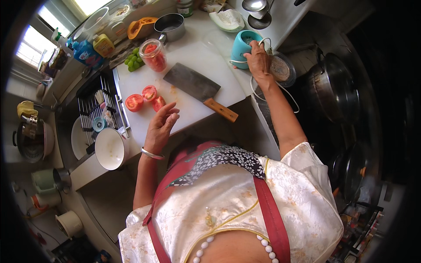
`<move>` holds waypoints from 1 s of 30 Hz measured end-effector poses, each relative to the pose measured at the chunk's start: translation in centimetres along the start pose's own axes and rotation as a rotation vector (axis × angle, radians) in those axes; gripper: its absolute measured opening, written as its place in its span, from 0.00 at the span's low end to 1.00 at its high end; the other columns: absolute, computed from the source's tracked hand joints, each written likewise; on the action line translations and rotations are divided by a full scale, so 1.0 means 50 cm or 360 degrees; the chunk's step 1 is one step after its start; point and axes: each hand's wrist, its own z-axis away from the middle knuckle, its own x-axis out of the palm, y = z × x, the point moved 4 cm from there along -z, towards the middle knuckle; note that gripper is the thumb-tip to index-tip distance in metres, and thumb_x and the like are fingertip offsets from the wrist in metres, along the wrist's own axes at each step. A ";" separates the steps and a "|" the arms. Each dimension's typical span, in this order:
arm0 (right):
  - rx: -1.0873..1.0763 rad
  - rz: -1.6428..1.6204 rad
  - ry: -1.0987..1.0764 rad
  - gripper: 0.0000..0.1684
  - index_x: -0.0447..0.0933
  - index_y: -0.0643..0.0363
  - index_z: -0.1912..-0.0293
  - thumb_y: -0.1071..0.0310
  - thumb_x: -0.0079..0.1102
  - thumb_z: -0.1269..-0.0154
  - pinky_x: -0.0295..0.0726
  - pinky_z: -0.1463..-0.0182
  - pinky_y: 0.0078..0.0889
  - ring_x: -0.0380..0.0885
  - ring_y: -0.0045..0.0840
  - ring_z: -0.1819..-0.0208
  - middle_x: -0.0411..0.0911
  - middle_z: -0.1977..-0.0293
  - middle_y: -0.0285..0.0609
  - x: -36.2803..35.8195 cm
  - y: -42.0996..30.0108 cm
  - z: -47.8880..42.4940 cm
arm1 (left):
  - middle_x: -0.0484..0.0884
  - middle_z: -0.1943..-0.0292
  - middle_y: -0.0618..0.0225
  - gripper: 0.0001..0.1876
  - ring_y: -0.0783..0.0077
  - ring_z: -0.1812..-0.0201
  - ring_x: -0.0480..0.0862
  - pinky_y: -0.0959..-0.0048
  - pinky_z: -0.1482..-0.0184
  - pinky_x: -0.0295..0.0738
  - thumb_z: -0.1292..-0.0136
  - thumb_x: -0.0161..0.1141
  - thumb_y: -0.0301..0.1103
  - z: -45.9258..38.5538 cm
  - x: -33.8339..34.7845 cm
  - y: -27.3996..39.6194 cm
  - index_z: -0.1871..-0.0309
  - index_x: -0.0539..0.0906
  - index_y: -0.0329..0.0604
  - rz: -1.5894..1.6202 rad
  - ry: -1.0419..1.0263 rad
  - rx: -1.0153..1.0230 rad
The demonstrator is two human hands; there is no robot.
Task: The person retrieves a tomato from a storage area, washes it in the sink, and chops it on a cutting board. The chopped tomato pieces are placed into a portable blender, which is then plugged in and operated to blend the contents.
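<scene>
My right hand (259, 60) is on the turquoise motor base of a small blender (240, 49), its fingers at the rim and on the white power cord (289, 93). Over the near left part of the white cutting board (197, 115), my left hand (161, 126) is raised, fingers apart, holding nothing. Just beyond its fingertips lie cut tomato pieces (149, 93). A cleaver (192, 82) lies flat, its wooden handle (221, 110) past the board's near edge. Behind it stands a clear jar (153, 56) of red chopped pieces, beside green grapes (133, 60).
A white bowl (111, 149) sits at the counter's near left edge, beside the sink and its drying rack (95, 108). At the back are a saucepan (169, 28), a pumpkin piece (139, 28) and a melon wedge (227, 20). On the right stands a large lidded pot (335, 87).
</scene>
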 end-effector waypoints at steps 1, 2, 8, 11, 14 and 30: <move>-0.0011 -0.0005 0.0000 0.18 0.67 0.59 0.58 0.70 0.60 0.49 0.75 0.61 0.44 0.75 0.46 0.61 0.70 0.58 0.52 0.001 0.002 -0.001 | 0.76 0.56 0.64 0.22 0.76 0.56 0.76 0.79 0.55 0.70 0.37 0.54 0.36 0.000 0.000 0.004 0.42 0.68 0.36 -0.0021 -0.0001 -0.0004; -0.0021 -0.0009 -0.0001 0.17 0.66 0.59 0.58 0.71 0.59 0.49 0.75 0.62 0.45 0.75 0.46 0.61 0.70 0.59 0.52 0.001 0.007 -0.002 | 0.76 0.56 0.64 0.21 0.76 0.57 0.76 0.79 0.56 0.70 0.36 0.54 0.36 -0.001 0.001 0.006 0.43 0.68 0.36 -0.0043 -0.0003 -0.0009; 0.0010 -0.0012 -0.0201 0.23 0.66 0.57 0.56 0.69 0.64 0.52 0.74 0.60 0.43 0.74 0.47 0.60 0.70 0.59 0.51 0.022 0.013 -0.016 | 0.76 0.57 0.64 0.20 0.76 0.58 0.76 0.80 0.56 0.70 0.36 0.53 0.36 -0.006 -0.001 0.004 0.43 0.69 0.35 -0.0078 -0.0045 0.0099; -0.0097 0.0072 -0.0162 0.16 0.66 0.58 0.60 0.72 0.59 0.50 0.74 0.61 0.45 0.74 0.47 0.62 0.71 0.61 0.52 0.027 0.013 -0.015 | 0.76 0.57 0.64 0.20 0.76 0.58 0.76 0.80 0.56 0.70 0.36 0.53 0.36 -0.002 0.000 0.005 0.44 0.69 0.35 -0.0088 -0.0066 0.0099; -0.0171 0.0137 -0.0157 0.10 0.67 0.58 0.63 0.72 0.54 0.47 0.73 0.60 0.46 0.74 0.48 0.62 0.71 0.61 0.51 0.021 0.008 -0.014 | 0.76 0.57 0.65 0.20 0.77 0.58 0.76 0.79 0.56 0.71 0.36 0.53 0.36 0.005 -0.005 0.009 0.44 0.69 0.35 -0.0112 -0.0067 0.0127; -0.0561 -0.0088 0.0148 0.19 0.70 0.58 0.60 0.70 0.64 0.54 0.73 0.62 0.40 0.75 0.44 0.64 0.74 0.66 0.49 -0.219 -0.174 0.102 | 0.76 0.62 0.66 0.19 0.77 0.62 0.77 0.80 0.59 0.73 0.38 0.54 0.32 -0.053 -0.142 0.080 0.44 0.70 0.37 0.0213 0.0243 0.0319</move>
